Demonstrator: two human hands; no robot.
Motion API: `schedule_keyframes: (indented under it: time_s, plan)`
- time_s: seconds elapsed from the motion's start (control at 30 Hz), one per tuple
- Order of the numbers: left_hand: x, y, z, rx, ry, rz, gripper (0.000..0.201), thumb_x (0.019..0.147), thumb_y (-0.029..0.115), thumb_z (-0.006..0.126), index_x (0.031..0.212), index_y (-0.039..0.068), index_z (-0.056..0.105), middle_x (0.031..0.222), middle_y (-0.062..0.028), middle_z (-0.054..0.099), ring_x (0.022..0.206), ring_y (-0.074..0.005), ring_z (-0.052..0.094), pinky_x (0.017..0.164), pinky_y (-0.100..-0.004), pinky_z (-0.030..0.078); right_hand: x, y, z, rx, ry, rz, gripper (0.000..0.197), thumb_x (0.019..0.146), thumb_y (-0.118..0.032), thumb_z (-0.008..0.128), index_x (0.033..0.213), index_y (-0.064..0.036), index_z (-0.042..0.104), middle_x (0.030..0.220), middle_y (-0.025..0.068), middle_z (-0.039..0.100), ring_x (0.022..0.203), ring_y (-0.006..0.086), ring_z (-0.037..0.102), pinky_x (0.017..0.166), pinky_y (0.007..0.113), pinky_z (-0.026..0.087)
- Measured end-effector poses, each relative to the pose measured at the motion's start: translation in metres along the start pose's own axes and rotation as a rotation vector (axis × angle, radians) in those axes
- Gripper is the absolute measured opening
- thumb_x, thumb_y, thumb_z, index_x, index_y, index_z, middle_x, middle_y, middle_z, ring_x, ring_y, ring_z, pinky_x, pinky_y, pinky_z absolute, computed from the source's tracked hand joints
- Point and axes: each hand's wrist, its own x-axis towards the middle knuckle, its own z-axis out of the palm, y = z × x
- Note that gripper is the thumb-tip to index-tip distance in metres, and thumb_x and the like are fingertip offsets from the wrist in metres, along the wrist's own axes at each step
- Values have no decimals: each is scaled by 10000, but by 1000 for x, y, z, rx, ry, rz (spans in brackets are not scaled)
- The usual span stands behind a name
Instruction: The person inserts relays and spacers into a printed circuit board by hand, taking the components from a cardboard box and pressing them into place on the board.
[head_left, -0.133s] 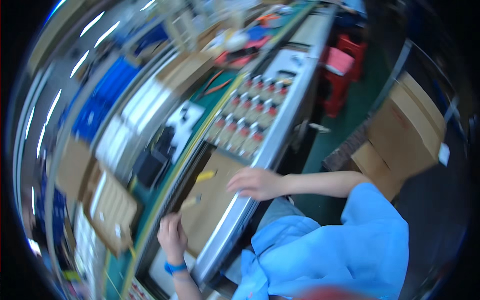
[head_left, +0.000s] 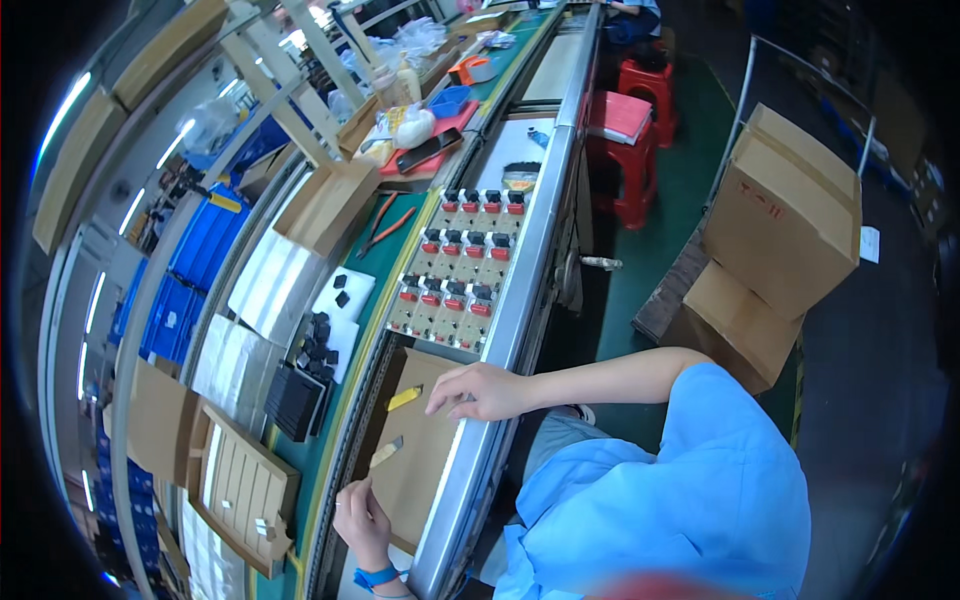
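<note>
Fingers, right hand (head_left: 482,392): loosely curved and released, nothing visible in them; held over the near part of a shallow cardboard tray (head_left: 428,440), the landmark for this entry, at its right edge. Contact with the metal rail (head_left: 517,325) along that edge: cannot tell.

Fingers, left hand (head_left: 362,515): half bent, no object visible in them; at the tray's lower left edge, touching or just above it cannot be told. Blue band (head_left: 377,577) at the wrist.

Yellow tool (head_left: 404,398), one: lying in the tray, near the right fingertips. Beige-handled tool (head_left: 386,452), one: in the tray, near the left fingertips, apart from the yellow one.

Circuit boards (head_left: 463,268), in rows, with red and black parts: directly beyond the tray's far end.

Black stack (head_left: 296,402): left of the tray, across the yellow-edged strip. Small black pieces (head_left: 318,342): beyond the stack, left of the tray's far end. Red-handled tool (head_left: 392,228): farther beyond the tray, to the left.

Open carton (head_left: 245,485) with pale ribbed contents: well left of the tray.

Brown boxes (head_left: 785,205), two, one on the other: well right of the tray. Red stools (head_left: 630,175): beyond the tray, to the right.
</note>
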Motion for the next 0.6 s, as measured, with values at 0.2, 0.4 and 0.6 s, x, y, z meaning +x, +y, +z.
schedule_keyframes:
  time_s: [0.2,0.4,0.6]
  plan:
    - [14,-17,-3,-125,0,15,257,762,-113,582,972,31,617,879,-138,630,748,-314,632,619,-363,501,8,-9,-1,-195,-7,60,164,777,-105,685,937,-141,698,898,-6,668,783,152,628,694,284,483]
    - [4,8,4,-144,-87,76,292,733,-53,621,990,86,627,827,-89,610,656,-273,602,544,-362,468,2,-12,-6,-230,-12,121,93,757,-216,720,831,-161,708,763,-31,663,642,138,596,574,289,442]
    - [4,30,-1,-150,-171,197,325,679,8,665,990,102,643,864,-60,626,673,-236,619,551,-352,490,3,-3,-4,-225,29,-35,116,764,-238,727,806,-133,703,728,14,639,587,156,586,534,274,433]
